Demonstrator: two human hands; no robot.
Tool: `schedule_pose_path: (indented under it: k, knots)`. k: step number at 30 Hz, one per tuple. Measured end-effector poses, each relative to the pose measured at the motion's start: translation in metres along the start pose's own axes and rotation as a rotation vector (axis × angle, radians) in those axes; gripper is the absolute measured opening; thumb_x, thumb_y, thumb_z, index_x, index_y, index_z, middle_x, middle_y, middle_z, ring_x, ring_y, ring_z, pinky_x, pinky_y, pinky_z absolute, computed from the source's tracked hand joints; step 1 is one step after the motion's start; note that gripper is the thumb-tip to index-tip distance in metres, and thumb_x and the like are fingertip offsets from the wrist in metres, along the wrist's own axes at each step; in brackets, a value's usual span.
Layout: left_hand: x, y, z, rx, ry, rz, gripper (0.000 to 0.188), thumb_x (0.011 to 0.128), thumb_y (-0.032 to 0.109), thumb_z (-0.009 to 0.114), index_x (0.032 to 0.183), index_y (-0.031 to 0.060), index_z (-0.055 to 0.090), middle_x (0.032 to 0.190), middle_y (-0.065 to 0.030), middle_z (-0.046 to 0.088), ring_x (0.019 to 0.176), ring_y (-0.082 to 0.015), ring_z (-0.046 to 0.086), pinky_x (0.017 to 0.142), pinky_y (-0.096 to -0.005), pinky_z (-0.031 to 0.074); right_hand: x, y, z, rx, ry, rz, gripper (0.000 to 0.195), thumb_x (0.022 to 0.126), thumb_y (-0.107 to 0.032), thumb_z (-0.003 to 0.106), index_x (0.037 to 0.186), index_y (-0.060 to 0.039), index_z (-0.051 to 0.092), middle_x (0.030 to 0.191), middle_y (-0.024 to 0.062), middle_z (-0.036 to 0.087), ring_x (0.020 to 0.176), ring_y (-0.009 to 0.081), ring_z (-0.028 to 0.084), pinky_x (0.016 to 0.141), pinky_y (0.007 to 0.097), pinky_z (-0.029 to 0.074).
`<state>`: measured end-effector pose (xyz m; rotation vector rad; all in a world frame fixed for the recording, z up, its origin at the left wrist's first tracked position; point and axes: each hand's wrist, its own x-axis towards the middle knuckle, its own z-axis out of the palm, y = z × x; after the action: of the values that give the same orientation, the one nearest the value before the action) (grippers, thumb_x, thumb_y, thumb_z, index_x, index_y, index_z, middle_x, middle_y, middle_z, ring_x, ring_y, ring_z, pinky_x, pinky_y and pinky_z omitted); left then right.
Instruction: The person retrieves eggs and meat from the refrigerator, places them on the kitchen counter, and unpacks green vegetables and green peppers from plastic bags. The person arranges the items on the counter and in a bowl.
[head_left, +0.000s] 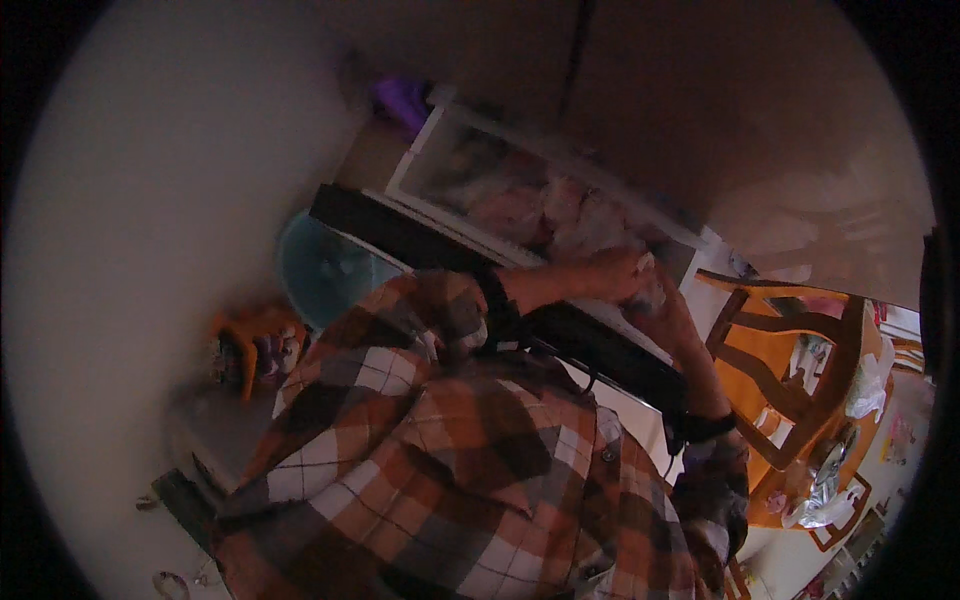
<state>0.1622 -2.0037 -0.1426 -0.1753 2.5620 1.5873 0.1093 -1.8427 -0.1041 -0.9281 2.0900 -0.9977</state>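
Observation:
My left hand and my right hand meet over the near right corner of an open white-framed compartment, which looks like a drawer or chest. Pinched between the fingers of both hands is a small pale, crumpled piece, perhaps thin plastic; blur and dim light hide its details. Inside the compartment lie several pinkish bundles that seem wrapped in clear plastic, just beyond my left hand. A thick black edge runs along the near side, below my forearms. Both wrists carry dark bands.
A teal round basin is at the left, above an orange holder with things in it. Something purple lies past the far left corner. Close on the right are a wooden chair and a table bearing plastic bags.

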Motion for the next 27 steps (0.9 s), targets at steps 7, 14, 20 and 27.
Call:
schedule_pose_path:
  k: [7,14,20,27]
  knots:
    - [0.002,-0.010,-0.033,-0.078,-0.295,0.025,0.025,0.091,0.024,0.050,0.093,0.0025,0.062,0.090,-0.0171,0.064,0.081,-0.0290,0.062,0.072,-0.0377,0.047,0.025,0.034,0.002,0.058,-0.124,0.045,0.050,0.081,-0.019,0.064,0.127,-0.0055,0.048,0.122,0.0161,0.055,0.111,0.0311,0.054,0.096,0.0371,0.040]
    - [0.000,-0.031,-0.037,0.313,-0.247,0.310,0.018,0.083,0.013,0.056,0.097,0.0085,0.066,0.093,-0.0141,0.064,0.085,-0.0311,0.061,0.076,-0.0409,0.047,0.028,0.078,0.007,0.452,-0.239,0.135,0.030,0.084,-0.025,0.063,0.105,-0.0043,0.062,0.102,0.0100,0.064,0.094,0.0224,0.059,0.083,0.0308,0.045]
    - [-0.002,-0.007,-0.038,0.278,-0.207,0.226,0.018,0.083,0.013,0.058,0.099,0.0099,0.065,0.094,-0.0149,0.064,0.087,-0.0341,0.061,0.077,-0.0429,0.047,0.038,0.052,0.014,0.306,-0.240,0.221,0.024,0.089,-0.024,0.057,0.099,-0.0027,0.062,0.091,0.0078,0.064,0.078,0.0149,0.060,0.071,0.0304,0.049]
    - [0.000,-0.015,-0.036,0.508,-0.017,0.283,0.019,0.083,0.016,0.057,0.100,0.0099,0.061,0.097,-0.0144,0.064,0.089,-0.0341,0.060,0.079,-0.0458,0.046,0.046,0.056,0.019,0.429,0.018,0.063,0.031,0.090,-0.021,0.052,0.109,0.0034,0.060,0.106,0.0148,0.064,0.085,0.0228,0.062,0.076,0.0339,0.049]
